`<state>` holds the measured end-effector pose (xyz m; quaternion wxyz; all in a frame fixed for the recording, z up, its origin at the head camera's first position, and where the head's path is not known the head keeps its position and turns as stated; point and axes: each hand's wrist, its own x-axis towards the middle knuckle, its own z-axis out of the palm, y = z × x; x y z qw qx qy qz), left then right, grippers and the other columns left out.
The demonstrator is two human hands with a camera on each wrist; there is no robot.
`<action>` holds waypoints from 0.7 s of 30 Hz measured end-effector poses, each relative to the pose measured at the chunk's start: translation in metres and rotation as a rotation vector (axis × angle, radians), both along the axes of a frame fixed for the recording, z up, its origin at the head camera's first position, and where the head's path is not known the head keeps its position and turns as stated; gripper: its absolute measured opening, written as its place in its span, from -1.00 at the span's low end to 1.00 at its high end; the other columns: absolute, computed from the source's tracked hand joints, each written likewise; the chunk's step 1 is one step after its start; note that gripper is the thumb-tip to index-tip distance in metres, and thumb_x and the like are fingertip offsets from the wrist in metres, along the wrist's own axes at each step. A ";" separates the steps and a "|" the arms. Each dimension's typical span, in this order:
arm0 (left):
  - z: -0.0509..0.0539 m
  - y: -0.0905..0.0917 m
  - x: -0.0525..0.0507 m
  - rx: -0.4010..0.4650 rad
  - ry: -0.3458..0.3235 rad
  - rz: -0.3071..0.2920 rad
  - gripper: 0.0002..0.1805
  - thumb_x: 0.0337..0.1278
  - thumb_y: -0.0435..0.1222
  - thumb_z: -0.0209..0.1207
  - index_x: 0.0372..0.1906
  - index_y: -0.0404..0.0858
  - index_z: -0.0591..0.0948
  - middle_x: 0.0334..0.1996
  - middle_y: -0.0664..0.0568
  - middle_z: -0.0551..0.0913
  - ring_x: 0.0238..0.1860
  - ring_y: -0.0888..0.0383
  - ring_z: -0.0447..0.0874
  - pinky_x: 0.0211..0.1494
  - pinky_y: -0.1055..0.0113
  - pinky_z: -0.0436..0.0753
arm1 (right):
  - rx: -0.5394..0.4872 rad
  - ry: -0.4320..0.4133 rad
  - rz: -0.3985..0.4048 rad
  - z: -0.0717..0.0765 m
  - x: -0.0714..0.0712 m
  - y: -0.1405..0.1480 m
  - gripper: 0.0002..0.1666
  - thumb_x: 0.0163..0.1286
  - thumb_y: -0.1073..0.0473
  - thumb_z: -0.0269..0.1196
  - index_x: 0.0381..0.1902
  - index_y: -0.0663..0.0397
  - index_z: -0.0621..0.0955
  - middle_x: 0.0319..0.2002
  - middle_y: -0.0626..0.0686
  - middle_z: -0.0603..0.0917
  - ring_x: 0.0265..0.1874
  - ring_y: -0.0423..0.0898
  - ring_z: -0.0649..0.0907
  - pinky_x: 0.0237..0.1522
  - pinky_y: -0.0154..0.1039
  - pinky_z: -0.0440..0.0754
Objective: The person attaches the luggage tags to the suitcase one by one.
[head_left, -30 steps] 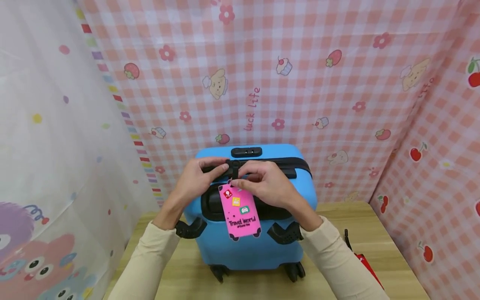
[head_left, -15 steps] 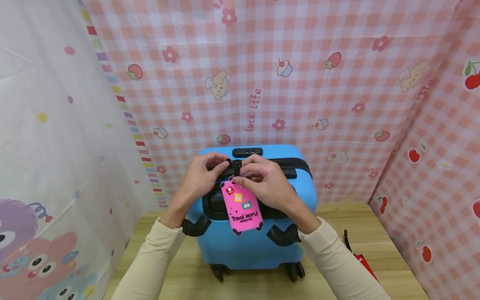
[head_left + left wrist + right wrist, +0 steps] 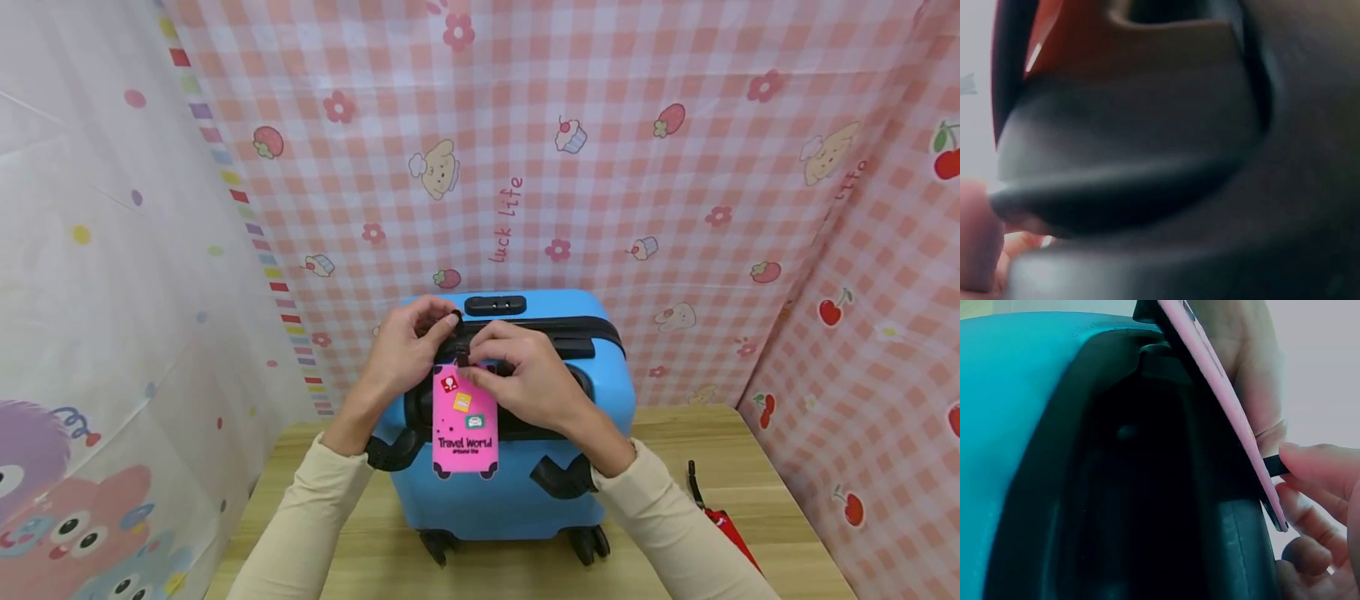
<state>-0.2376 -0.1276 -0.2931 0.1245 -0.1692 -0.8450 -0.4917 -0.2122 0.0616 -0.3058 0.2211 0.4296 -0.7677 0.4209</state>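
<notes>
A pink luggage tag (image 3: 465,429) with travel stickers hangs in front of a blue suitcase (image 3: 502,492). My left hand (image 3: 401,346) pinches the end of the tag's black strap (image 3: 458,320) between thumb and fingers. Close by, my right hand (image 3: 528,371) grips the strap just above the tag. From the side, the right wrist view shows the tag's pink edge (image 3: 1229,394) and a fingertip (image 3: 1313,464) on the strap. Both hands are over the suitcase's black handle (image 3: 573,347), which they partly hide. Dark blurred surfaces fill most of the left wrist view.
The suitcase stands on a wooden table (image 3: 360,542); a combination lock (image 3: 495,306) is on its top. To the right lies a red item (image 3: 731,533) with a black strap, partly behind the right sleeve. Checked curtains (image 3: 600,200) close off the back and right.
The tag has swung left and now hangs nearly straight. My right hand has shifted slightly left with the strap, while the strap end in my left hand is a little higher.
</notes>
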 end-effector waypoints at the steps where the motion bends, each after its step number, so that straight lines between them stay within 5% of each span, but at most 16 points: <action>1: -0.001 0.000 0.000 0.002 0.003 0.001 -0.80 0.44 -0.25 0.10 -0.05 -0.27 0.65 -0.21 -0.09 0.70 -0.29 0.06 0.62 -0.19 0.27 0.57 | -0.005 -0.014 0.004 0.000 0.000 0.000 -0.95 0.27 0.29 0.39 -0.38 0.17 0.74 -0.27 -0.01 0.66 -0.39 -0.19 0.53 -0.34 -0.29 0.54; 12: -0.004 -0.003 0.001 0.089 -0.057 -0.064 -0.80 0.48 -0.22 0.05 0.00 -0.22 0.58 -0.20 -0.09 0.77 -0.24 0.09 0.74 -0.16 0.27 0.65 | 0.005 -0.090 0.018 0.002 -0.006 0.003 -0.96 0.30 0.26 0.36 -0.33 0.13 0.72 -0.46 -0.06 0.61 -0.66 -0.26 0.38 -0.60 -0.33 0.37; 17: -0.006 -0.005 0.002 0.105 -0.045 -0.059 -0.82 0.43 -0.27 0.11 0.02 -0.20 0.60 -0.20 -0.04 0.78 -0.21 0.11 0.75 -0.08 0.24 0.67 | 0.014 -0.141 -0.029 0.002 -0.005 0.001 -0.93 0.32 0.24 0.35 -0.37 0.09 0.67 -0.63 -0.08 0.47 -0.71 -0.25 0.38 -0.65 -0.33 0.34; 21: -0.006 -0.005 0.004 0.103 -0.046 -0.044 -0.79 0.36 -0.33 0.17 0.04 -0.22 0.60 -0.19 -0.06 0.79 -0.17 0.11 0.76 -0.04 0.24 0.66 | 0.018 -0.174 -0.059 0.002 -0.005 -0.002 -0.92 0.35 0.24 0.32 -0.37 0.07 0.65 -0.59 -0.09 0.52 -0.70 -0.24 0.41 -0.64 -0.33 0.37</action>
